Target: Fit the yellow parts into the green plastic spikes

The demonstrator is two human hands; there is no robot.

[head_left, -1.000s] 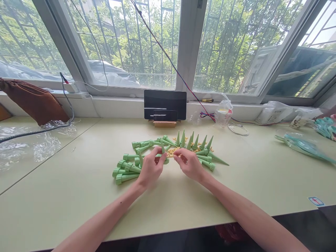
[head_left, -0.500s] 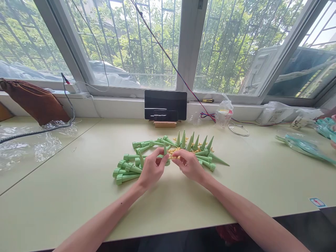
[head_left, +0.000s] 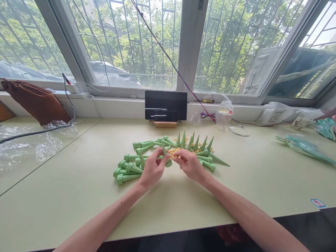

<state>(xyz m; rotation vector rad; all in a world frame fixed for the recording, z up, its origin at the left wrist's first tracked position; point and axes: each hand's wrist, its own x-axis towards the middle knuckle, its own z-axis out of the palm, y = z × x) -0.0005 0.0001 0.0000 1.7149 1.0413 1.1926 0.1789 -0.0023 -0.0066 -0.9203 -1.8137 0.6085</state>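
Note:
My left hand (head_left: 152,170) is closed round a green plastic watering spike (head_left: 164,149), its point up and leaning slightly left. From the other side, my right hand (head_left: 191,165) pinches a small yellow plastic piece (head_left: 173,157) against the spike's side; the fingers partly hide it. Just behind my fingertips lies a heap of similar yellow pieces (head_left: 177,150). A row of upright green spikes (head_left: 196,142) with yellow pieces in their sides stands behind my right hand. Several more green spikes (head_left: 129,178) lie to the left of my left hand.
A dark tablet (head_left: 166,99) and a phone (head_left: 166,116) lean on a stand at the back. A plastic bag with a cup (head_left: 224,113) and a coiled cable (head_left: 238,130) are right of them. Far right is a teal packet (head_left: 307,147); a brown pouch (head_left: 36,101) sits far left.
The held spike has tilted slightly to the left. Both hands stay almost where they were, fingers meeting at its side.

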